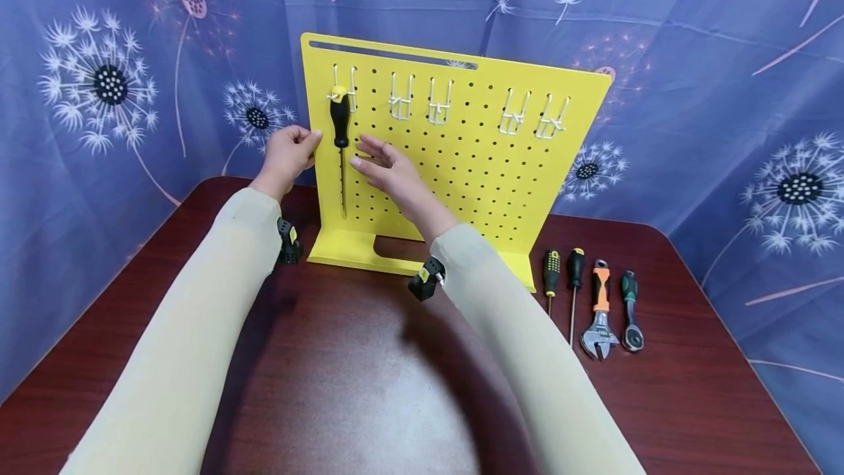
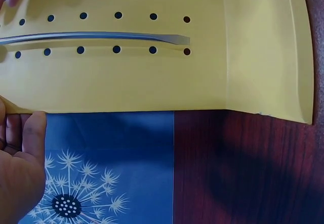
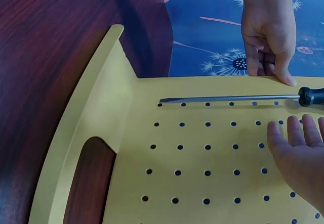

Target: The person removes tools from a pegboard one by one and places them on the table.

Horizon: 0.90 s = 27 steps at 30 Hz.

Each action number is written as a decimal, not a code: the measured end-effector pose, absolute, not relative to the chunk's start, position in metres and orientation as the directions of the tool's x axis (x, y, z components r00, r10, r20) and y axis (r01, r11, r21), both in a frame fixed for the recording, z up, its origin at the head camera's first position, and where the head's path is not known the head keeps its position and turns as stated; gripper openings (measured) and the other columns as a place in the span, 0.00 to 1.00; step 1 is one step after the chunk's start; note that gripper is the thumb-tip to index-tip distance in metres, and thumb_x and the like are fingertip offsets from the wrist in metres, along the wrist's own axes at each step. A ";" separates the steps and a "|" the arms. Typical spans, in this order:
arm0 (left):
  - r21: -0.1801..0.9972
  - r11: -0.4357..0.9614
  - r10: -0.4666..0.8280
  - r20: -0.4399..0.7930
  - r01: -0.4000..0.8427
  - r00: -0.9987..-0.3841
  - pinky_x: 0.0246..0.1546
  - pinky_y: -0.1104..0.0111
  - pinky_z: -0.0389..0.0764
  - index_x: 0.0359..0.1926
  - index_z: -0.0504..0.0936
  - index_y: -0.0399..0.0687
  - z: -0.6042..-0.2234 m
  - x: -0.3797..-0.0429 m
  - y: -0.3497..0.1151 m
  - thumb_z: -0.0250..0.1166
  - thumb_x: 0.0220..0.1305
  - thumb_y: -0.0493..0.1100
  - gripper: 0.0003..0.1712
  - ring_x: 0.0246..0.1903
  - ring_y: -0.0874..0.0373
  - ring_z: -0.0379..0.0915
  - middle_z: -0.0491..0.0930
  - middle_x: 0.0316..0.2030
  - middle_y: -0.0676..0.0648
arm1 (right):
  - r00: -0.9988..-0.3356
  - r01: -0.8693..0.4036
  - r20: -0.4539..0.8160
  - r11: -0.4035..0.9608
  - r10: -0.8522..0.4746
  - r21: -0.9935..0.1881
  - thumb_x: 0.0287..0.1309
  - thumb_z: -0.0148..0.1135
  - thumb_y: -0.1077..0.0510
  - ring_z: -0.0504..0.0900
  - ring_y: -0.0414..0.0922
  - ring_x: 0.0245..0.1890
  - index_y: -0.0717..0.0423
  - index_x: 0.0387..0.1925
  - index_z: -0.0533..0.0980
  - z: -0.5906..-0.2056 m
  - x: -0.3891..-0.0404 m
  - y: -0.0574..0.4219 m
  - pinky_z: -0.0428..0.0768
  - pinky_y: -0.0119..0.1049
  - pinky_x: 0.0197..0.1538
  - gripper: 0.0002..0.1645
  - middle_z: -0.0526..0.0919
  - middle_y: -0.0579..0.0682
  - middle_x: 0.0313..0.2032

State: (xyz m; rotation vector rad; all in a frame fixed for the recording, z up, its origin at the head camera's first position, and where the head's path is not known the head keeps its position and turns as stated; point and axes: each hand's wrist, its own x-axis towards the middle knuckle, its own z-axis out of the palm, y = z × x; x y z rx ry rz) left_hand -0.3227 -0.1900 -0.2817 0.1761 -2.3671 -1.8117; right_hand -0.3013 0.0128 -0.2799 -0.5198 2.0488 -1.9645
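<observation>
A screwdriver [image 1: 340, 119] with a black and yellow handle hangs from the leftmost white hook [image 1: 353, 91] on the yellow pegboard [image 1: 455, 160], blade pointing down. My left hand [image 1: 288, 157] pinches the board's left edge, thumb on the front and fingers curled behind, as the right wrist view shows. Just right of the screwdriver's shaft is my right hand [image 1: 395, 180], its fingers spread and relaxed with nothing in them. In the left wrist view the flat blade tip [image 2: 179, 39] lies close over the holes.
Several more white hooks [image 1: 439, 102] line the board's upper part. To its right on the dark red table [image 1: 369, 358] lie two screwdrivers [image 1: 552, 273], an orange-handled adjustable wrench [image 1: 600, 306] and a green-handled ratchet [image 1: 631, 310]. A blue dandelion-print cloth [image 1: 198, 79] hangs behind.
</observation>
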 end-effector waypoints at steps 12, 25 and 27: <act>0.968 0.250 -0.195 0.046 -0.004 -0.980 0.68 0.55 0.78 0.45 0.76 0.41 -0.283 -0.324 -0.190 0.56 0.78 0.49 0.14 0.38 0.69 0.72 0.70 0.38 0.54 | -0.909 -0.038 0.029 0.013 -0.416 -0.999 0.73 0.61 0.56 0.72 0.51 0.73 0.49 0.76 0.63 -0.273 -0.311 0.000 0.72 0.44 0.75 0.35 0.70 0.53 0.74; 0.970 0.245 -0.203 0.038 -0.013 -0.978 0.67 0.57 0.78 0.49 0.77 0.38 -0.281 -0.323 -0.187 0.56 0.78 0.48 0.16 0.39 0.68 0.73 0.72 0.40 0.54 | -0.927 0.009 0.003 -0.030 -0.375 -1.000 0.73 0.60 0.56 0.72 0.52 0.72 0.51 0.75 0.65 -0.275 -0.317 -0.016 0.70 0.45 0.76 0.32 0.71 0.58 0.72; 0.970 0.244 -0.205 0.037 -0.014 -0.978 0.67 0.57 0.78 0.50 0.77 0.38 -0.281 -0.323 -0.187 0.56 0.78 0.48 0.16 0.39 0.68 0.73 0.72 0.40 0.54 | -0.933 0.011 0.003 -0.037 -0.360 -0.999 0.73 0.60 0.57 0.72 0.52 0.72 0.52 0.74 0.66 -0.277 -0.318 -0.018 0.71 0.44 0.76 0.32 0.72 0.58 0.71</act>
